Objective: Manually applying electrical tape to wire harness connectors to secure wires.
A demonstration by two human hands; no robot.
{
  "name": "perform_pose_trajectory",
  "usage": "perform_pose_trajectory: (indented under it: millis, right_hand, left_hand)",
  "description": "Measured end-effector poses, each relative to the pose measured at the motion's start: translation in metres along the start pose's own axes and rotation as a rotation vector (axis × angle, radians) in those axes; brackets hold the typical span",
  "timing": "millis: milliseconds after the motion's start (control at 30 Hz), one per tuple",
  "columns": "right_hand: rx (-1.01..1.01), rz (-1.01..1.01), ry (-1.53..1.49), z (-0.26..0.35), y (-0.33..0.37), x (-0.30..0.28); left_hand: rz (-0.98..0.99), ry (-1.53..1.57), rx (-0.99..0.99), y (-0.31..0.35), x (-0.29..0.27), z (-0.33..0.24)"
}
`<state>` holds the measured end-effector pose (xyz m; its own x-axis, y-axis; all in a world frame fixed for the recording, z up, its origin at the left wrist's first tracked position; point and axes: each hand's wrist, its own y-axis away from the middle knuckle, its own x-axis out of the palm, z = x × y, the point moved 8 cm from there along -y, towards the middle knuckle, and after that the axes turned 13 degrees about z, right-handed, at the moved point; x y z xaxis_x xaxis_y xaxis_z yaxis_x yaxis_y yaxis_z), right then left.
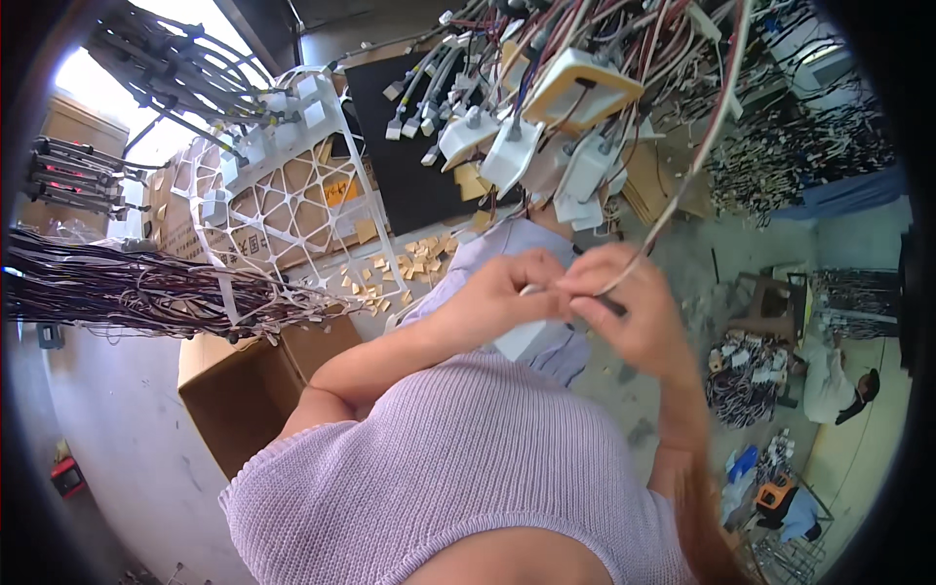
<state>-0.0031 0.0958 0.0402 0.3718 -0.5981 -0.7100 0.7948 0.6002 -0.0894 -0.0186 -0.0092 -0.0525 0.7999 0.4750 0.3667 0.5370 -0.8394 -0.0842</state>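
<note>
My left hand (pixel 502 292) and my right hand (pixel 629 312) meet in the middle of the view, above my lavender knit sweater (pixel 458 458). The left fingers pinch a small white connector (pixel 531 290). The right fingers close on a thin pale wire (pixel 663 222) that runs up to the hanging harness above, with a short black piece (pixel 611 305) poking out beside them. A white flat part (pixel 522 339) shows just below the hands; what holds it is hidden.
White plug housings (pixel 507 151) and wire bundles hang overhead. A white lattice rack (pixel 292 200) and dark cable bundles (pixel 117 288) stand left, over an open cardboard box (pixel 244 390). Tan scraps (pixel 409 263) litter the floor. Another person (pixel 829 375) sits at right.
</note>
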Motion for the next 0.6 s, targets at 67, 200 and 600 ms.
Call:
perform_pose_trajectory:
  millis: [67, 200, 600]
  right_hand:
    - [0.012, -0.026, 0.255, 0.007, 0.009, 0.003]
    - [-0.008, -0.145, 0.383, 0.020, 0.019, 0.003]
    - [-0.285, -0.579, -1.092, 0.023, 0.079, -0.115]
  left_hand:
    - [-0.015, -0.227, 0.083, 0.004, -0.001, -0.012]
    - [-0.098, -0.398, 0.192, 0.010, 0.004, -0.036]
    - [-0.355, -1.349, 0.541, 0.037, 0.003, -0.108]
